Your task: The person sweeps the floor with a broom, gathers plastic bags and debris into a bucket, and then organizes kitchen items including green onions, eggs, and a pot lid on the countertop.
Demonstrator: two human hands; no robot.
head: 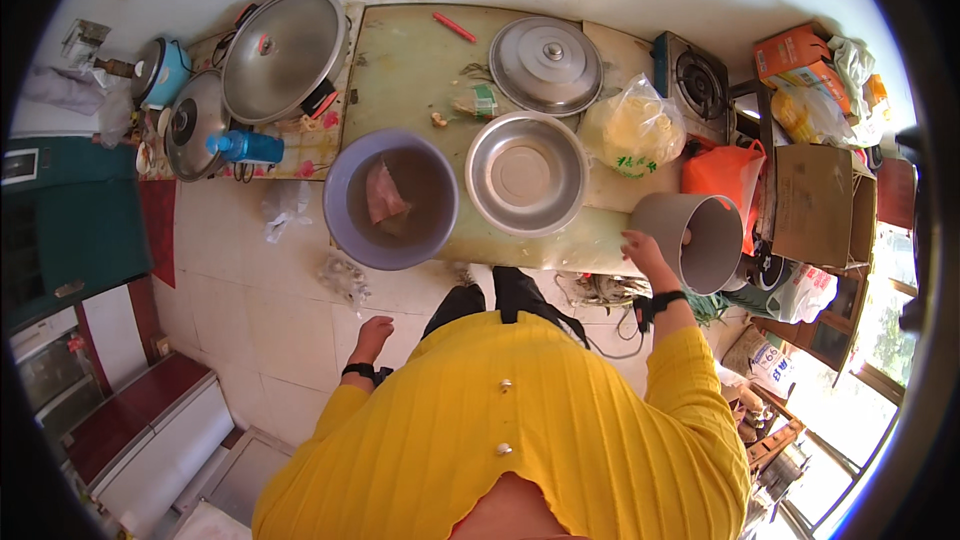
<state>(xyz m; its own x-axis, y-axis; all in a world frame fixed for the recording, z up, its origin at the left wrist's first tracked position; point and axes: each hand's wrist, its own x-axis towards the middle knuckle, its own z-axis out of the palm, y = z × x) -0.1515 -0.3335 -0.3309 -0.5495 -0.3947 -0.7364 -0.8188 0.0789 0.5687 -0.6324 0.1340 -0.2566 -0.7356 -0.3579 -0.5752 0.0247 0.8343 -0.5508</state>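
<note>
My right hand (pixel 649 256) is at the table's front edge, just left of a grey cylindrical bin (pixel 652 221). Its fingers are loosely bent and apart, with nothing seen in them. Low at my side hangs my left hand (pixel 373 339), away from the table; its fingers look curled, and their inner side is hidden. Before me stands a purple plastic basin (pixel 337 229) of murky water, with a pinkish cloth-like piece (pixel 384 193) partly in it. Right of that basin sits a stainless steel basin (pixel 576 199), its inner bottom showing.
A domed metal lid (pixel 525 64) lies behind the steel basin. A filled plastic bag (pixel 634 127), a red bag (pixel 724 169) and a gas stove (pixel 694 86) stand right. Leftward are a large wok (pixel 289 52), another lid (pixel 196 131) and a blue bottle (pixel 255 147).
</note>
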